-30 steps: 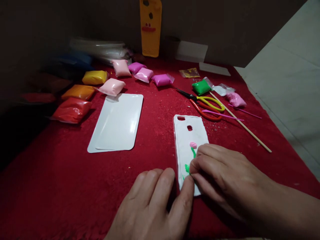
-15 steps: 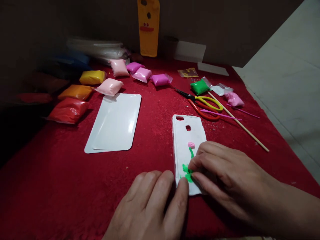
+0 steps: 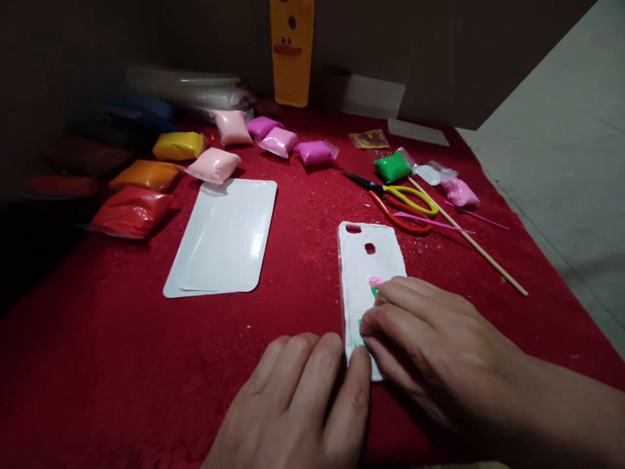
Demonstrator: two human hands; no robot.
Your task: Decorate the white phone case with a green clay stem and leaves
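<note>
A phone case point(image 3: 355, 273) covered in white clay lies on the red cloth, with two cutouts near its far end. On it are a small pink clay bud point(image 3: 375, 281) and a green clay stem, partly hidden. My left hand point(image 3: 297, 397) steadies the near left part of the case, thumb on its face and curled fingers beside its edge. My right hand point(image 3: 430, 345) reaches in from the right, thumb and forefinger pinched together at the green clay point(image 3: 360, 327) near the case's lower half. Those fingers cover most of the green clay.
White sheets point(image 3: 224, 234) lie to the left. Scissors point(image 3: 395, 198), a wooden stick point(image 3: 481, 244) and a green clay packet point(image 3: 392, 167) are beyond the case. Several other clay packets, including a red one point(image 3: 131, 212), line the left and back. A yellow decorated case point(image 3: 291, 65) leans behind.
My right hand has shifted slightly left across the case, now covering more of the green leaves and stem. My left hand stays nearly in place.
</note>
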